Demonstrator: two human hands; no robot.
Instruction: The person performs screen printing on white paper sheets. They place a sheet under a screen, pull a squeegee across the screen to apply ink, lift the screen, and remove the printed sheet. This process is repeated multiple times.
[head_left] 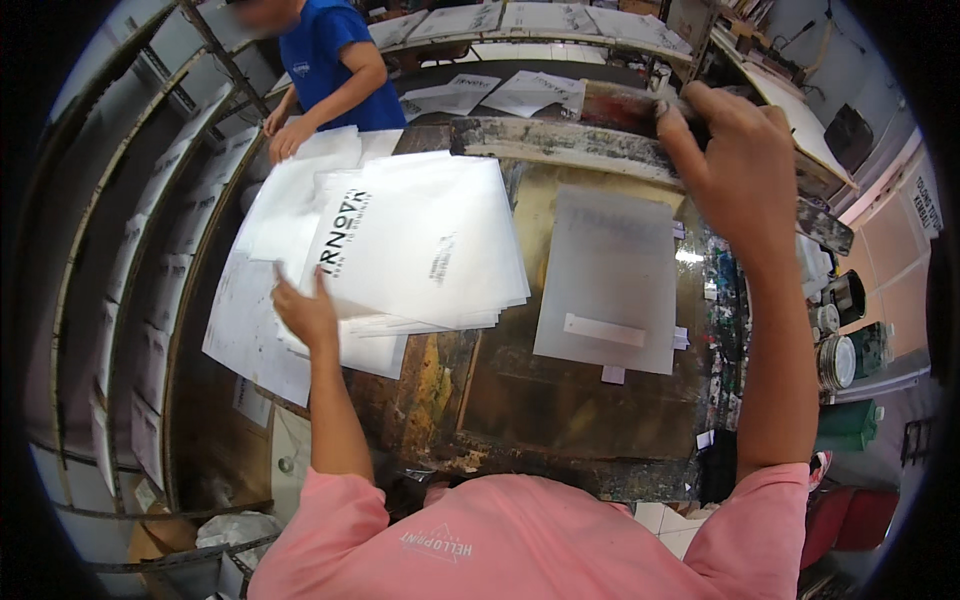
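Note:
My left hand (308,312) has its thumb and index finger spread, at the lower left edge of a stack of white sheets with black print (430,240). Whether its fingertips touch the sheets I cannot tell. Raised at the upper right, my right hand (742,165) has its fingers curled around the edge of a worn, paint-stained screen-printing frame (575,140). Between my arms, a translucent pale sheet (605,270) lies flat on the stained print table (500,400). Faint print shows near its far edge, and a white strip (603,330) near its close edge.
A co-worker in a blue shirt (345,65) stands at the far left, hands on white sheets. Racks (195,215) of printed sheets line the left side. More printed sheets (535,95) lie beyond the frame. Cans (834,362) and a green container (846,427) stand at right.

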